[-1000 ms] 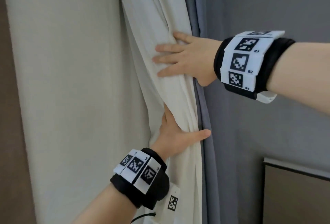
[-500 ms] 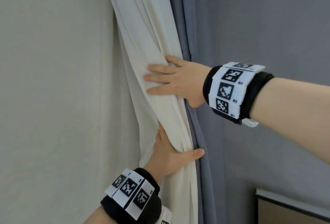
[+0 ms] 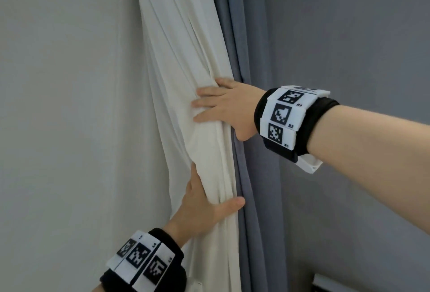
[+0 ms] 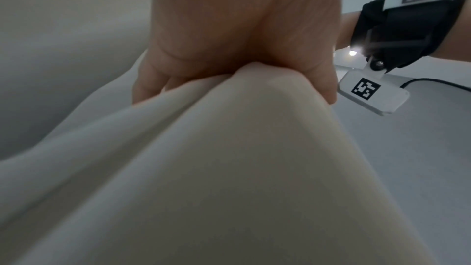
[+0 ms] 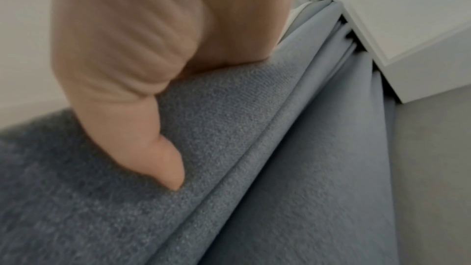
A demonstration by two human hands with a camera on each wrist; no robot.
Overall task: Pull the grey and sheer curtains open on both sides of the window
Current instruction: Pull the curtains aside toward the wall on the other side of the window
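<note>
The cream sheer curtain (image 3: 186,59) hangs bunched into a narrow column of folds, with the grey curtain (image 3: 246,163) gathered right beside it. My left hand (image 3: 204,201) grips the bunch low down, thumb across the front and fingers behind it. In the left wrist view the left hand (image 4: 229,57) curls round a thick fold of the sheer curtain (image 4: 229,168). Higher up, my right hand (image 3: 223,105) lies with straight fingers across the sheer folds. The right wrist view shows its thumb (image 5: 153,148) pressed on the grey curtain (image 5: 280,168).
A pale flat surface (image 3: 58,105) fills the left. A grey wall (image 3: 349,36) stands right of the curtains. The top of a piece of furniture (image 3: 372,284) shows at the lower right corner. A white ceiling box (image 5: 407,27) sits above the curtain top.
The head view has tilted up, so both hands sit lower in the picture and the furniture has slid almost out. Both hands keep the same hold on the bunch.
</note>
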